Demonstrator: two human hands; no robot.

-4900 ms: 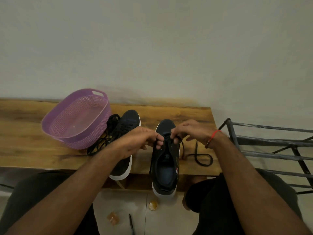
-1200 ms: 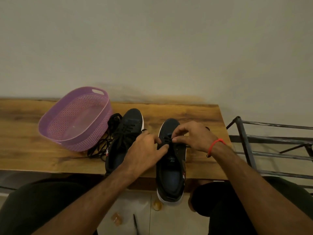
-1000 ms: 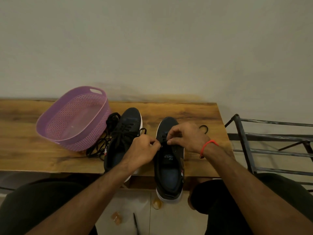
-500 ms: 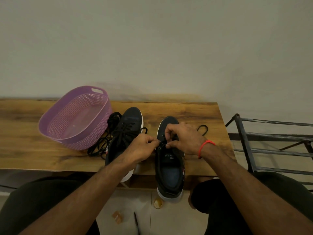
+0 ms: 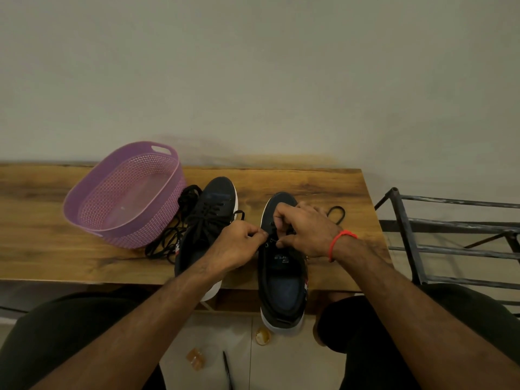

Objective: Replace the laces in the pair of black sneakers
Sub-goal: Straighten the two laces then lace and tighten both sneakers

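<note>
Step in hand looks like threading the black lace (image 5: 336, 214) through the eyelets of the right-hand black low-top sneaker with white sole (image 5: 282, 280), centre of frame, lying on the wooden bench top (image 5: 309, 184) with its heel hanging over the near edge

Left hand (image 5: 233, 249): fingers curled, thumb and forefinger pinching what looks like a lace end at the left eyelet row. Right hand (image 5: 305, 232): fingers curled over the vamp, pinching lace on the other side; exact eyelet is hidden

To do it well: keep both ends level, pull slack out after each crossing, hold the tongue flat, feed the tip straight into the eyelet rather than at an angle. The spare loop right of centre could snag, so keep it free

Orientation: long axis runs near-to-far in frame, toe toward the wall, heel toward the person, opening up

Second black sneaker (image 5: 208, 220) sits just left, roughly parallel, toe tilted slightly right, already laced. Loose black laces (image 5: 166, 243) lie between it and the purple perforated plastic basket (image 5: 123, 192), centre left
</note>
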